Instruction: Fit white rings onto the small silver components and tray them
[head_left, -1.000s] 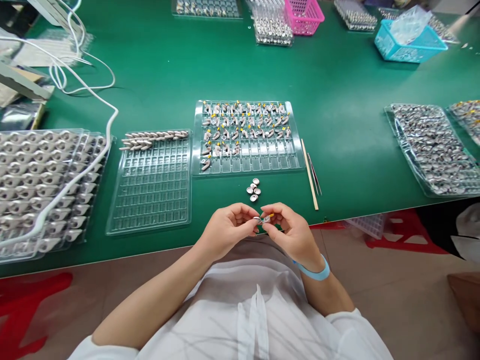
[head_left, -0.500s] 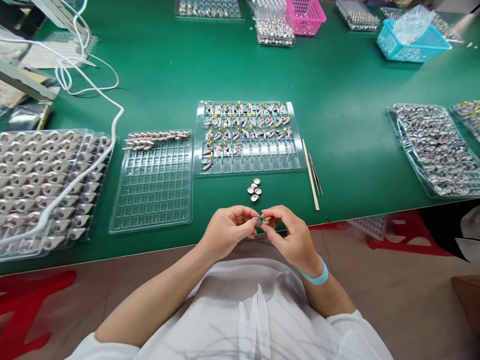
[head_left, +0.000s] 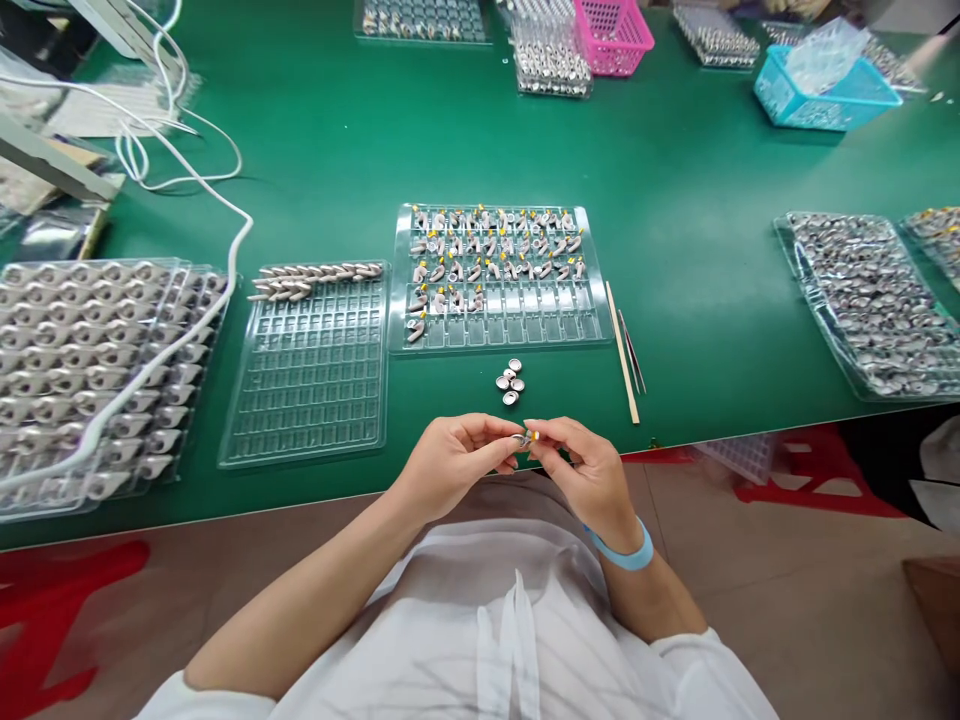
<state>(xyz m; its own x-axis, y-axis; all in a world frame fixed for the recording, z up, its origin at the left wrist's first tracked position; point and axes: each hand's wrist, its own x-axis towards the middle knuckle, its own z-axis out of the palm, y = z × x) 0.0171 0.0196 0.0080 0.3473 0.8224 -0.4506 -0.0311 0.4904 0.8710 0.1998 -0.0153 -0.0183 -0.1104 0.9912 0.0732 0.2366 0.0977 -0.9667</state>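
My left hand (head_left: 454,462) is closed, its thumb and forefinger pinching a small silver cap (head_left: 519,438) just over the table's front edge. Against that cap my right hand (head_left: 589,478) pinches a small grey part with a yellow tip (head_left: 533,436). The fingers partly hide both pieces, so I cannot tell whether they are joined. Several loose round silver caps (head_left: 511,397) lie in a cluster beyond my fingertips. Behind them, a clear tray (head_left: 525,330) carries rows of grey curved parts with yellow tips.
A wooden stick (head_left: 622,352) and tweezers (head_left: 631,350) lie right of the tray. On the left are a partly filled clear tray (head_left: 304,400), stacked trays of grey shells (head_left: 67,380) and a white cable (head_left: 244,222). A full tray (head_left: 870,300), blue basket (head_left: 825,105) and pink basket (head_left: 615,45) stand farther off.
My right hand has turned slightly, and the yellow-tipped part now sits closer against the silver cap. The view has shifted a little; the table items stay put.
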